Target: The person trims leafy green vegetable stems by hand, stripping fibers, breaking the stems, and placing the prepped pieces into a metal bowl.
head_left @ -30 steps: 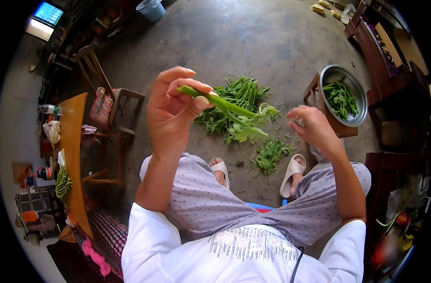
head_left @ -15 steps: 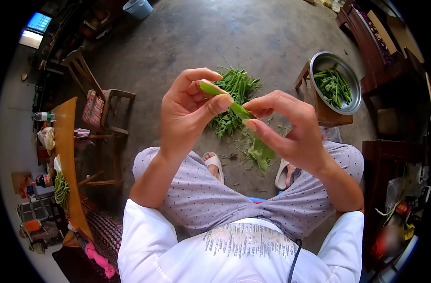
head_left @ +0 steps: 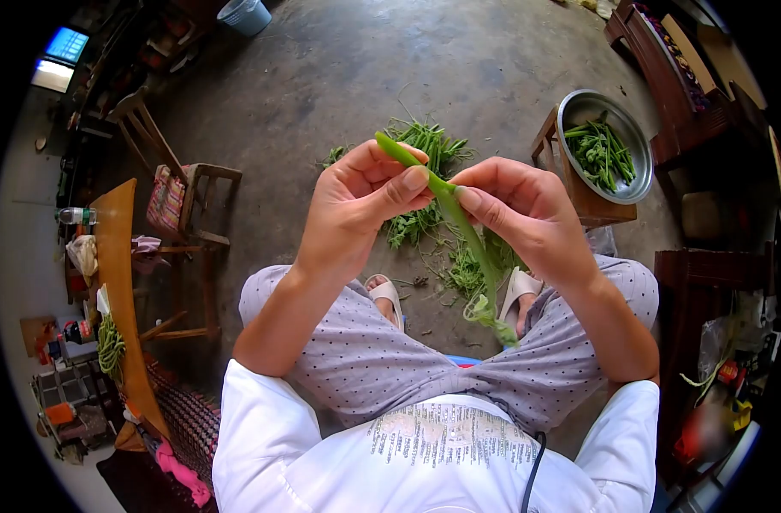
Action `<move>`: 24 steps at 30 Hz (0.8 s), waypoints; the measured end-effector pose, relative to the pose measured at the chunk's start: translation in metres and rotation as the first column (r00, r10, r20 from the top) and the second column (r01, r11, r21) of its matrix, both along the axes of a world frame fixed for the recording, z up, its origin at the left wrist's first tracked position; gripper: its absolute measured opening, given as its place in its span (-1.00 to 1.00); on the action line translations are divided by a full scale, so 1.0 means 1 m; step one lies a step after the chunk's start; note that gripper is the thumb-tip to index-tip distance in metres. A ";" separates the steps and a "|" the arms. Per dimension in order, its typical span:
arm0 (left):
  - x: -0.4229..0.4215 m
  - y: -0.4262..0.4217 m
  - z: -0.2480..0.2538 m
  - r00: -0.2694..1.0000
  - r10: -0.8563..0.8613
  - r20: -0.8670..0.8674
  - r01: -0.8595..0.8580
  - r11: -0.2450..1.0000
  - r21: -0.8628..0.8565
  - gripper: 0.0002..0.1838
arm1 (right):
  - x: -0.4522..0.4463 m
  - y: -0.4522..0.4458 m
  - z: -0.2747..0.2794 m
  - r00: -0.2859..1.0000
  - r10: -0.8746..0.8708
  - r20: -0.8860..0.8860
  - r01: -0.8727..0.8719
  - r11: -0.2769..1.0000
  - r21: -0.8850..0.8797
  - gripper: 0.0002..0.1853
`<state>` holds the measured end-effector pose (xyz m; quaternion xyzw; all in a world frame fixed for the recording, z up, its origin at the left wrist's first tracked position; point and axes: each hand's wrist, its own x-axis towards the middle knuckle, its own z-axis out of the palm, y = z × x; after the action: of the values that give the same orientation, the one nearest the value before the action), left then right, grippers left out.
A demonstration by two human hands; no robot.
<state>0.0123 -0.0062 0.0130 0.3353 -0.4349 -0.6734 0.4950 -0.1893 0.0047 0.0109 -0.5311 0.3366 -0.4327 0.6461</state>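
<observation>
A long green vegetable stem (head_left: pixel 469 229) is held up in front of me, its pale, curled leafy end hanging down between my knees. My left hand (head_left: pixel 369 192) pinches it near the top between thumb and fingers, and the cut-looking tip pokes out above. Just to the right, my right hand (head_left: pixel 532 209) pinches the same stem with thumb and forefinger; whether a peeled strip is in that pinch I cannot tell. Below and behind the hands, a pile of green stems and leaves (head_left: pixel 425 145) lies on the floor, partly covered by the hands.
A metal basin (head_left: pixel 591 103) holding green stems (head_left: pixel 600 156) rests on a wooden stool (head_left: pixel 546 141) at the right. At the left are a wooden chair (head_left: pixel 198 201) and a table edge (head_left: pixel 117 256). A blue bucket (head_left: pixel 245 15) stands far back on the concrete floor.
My hands have come closer together, the right one shifting slightly upward and left. The stem's leafy end now hangs lower and straighter, and more of its tip shows above my left fingers.
</observation>
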 end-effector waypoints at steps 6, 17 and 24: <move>0.002 -0.001 0.000 0.999 -0.032 0.000 0.032 0.999 0.039 -0.78 | -0.002 -0.004 -0.002 0.998 0.035 0.059 -0.041 0.995 0.095 -0.78; -0.004 0.005 -0.005 0.995 -0.049 0.090 0.050 0.999 -0.015 -0.78 | 0.005 -0.001 0.012 0.898 -0.380 -0.220 0.194 0.792 -0.578 -0.87; -0.009 0.012 -0.005 0.970 0.024 0.244 0.030 0.977 -0.212 -0.82 | 0.007 -0.002 0.017 0.886 -0.425 -0.183 0.226 0.743 -0.630 -0.87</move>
<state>0.0035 0.0054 0.0081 0.3600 -0.5631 -0.5769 0.4696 -0.1818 0.0030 0.0275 -0.6996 0.3716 -0.5325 0.2982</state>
